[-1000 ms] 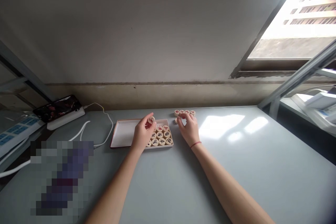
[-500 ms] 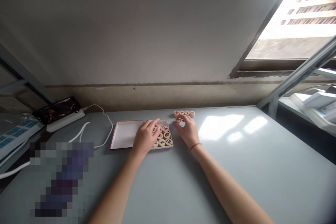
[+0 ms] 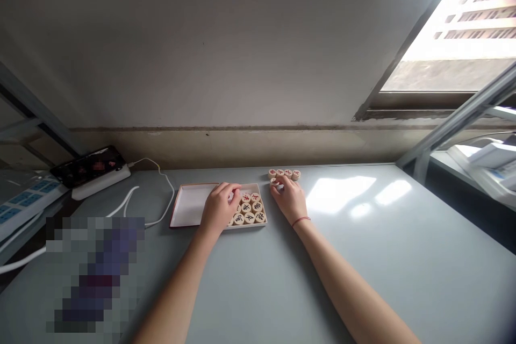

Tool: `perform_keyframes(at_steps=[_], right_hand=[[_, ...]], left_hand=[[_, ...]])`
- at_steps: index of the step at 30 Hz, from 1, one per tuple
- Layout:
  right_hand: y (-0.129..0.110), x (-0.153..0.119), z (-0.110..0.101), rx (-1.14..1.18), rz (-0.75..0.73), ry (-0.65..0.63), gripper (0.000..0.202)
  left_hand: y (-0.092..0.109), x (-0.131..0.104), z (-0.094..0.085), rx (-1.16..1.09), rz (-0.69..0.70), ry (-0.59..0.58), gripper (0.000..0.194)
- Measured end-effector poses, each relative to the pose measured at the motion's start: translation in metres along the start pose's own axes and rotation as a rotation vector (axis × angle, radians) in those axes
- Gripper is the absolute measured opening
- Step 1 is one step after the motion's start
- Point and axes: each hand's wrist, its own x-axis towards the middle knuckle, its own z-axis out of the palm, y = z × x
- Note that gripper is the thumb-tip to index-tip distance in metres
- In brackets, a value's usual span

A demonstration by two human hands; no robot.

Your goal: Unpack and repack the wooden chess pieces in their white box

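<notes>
My left hand (image 3: 220, 204) hovers over the left part of a shallow white box (image 3: 262, 192). Its thumb and fingers are drawn together, and whatever lies between them is hidden. Round Chinese chess pieces (image 3: 249, 217) with red or dark characters fill much of the box in rows. To the right of the box, my right hand (image 3: 291, 199) has its fingertips closed on a Chinese chess piece (image 3: 273, 181), just in front of a short row of red-marked pieces (image 3: 288, 173) on the table. The box lid (image 3: 190, 204) lies inside up, touching or close to the box's left side.
A phone (image 3: 91, 165) leans on a white stand at the back left, with a white cable (image 3: 165, 173) running from it. A power strip (image 3: 34, 199) lies at the left edge. Metal frame posts (image 3: 421, 166) flank the grey table (image 3: 258, 290); a wall stands behind it.
My left hand's spread fingers have drawn together and moved slightly left, uncovering more pieces. My right hand stays at nearly the same spot with its fingertips on a piece.
</notes>
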Motion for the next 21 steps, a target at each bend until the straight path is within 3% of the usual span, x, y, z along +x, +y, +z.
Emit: perform_keyframes(at_steps=[21], right_hand=[[0.002,0.006,0.002,0.039,0.0,0.023,0.005]], left_hand=[[-0.012,0.001,0.001,0.107,-0.033,0.022,0.023]])
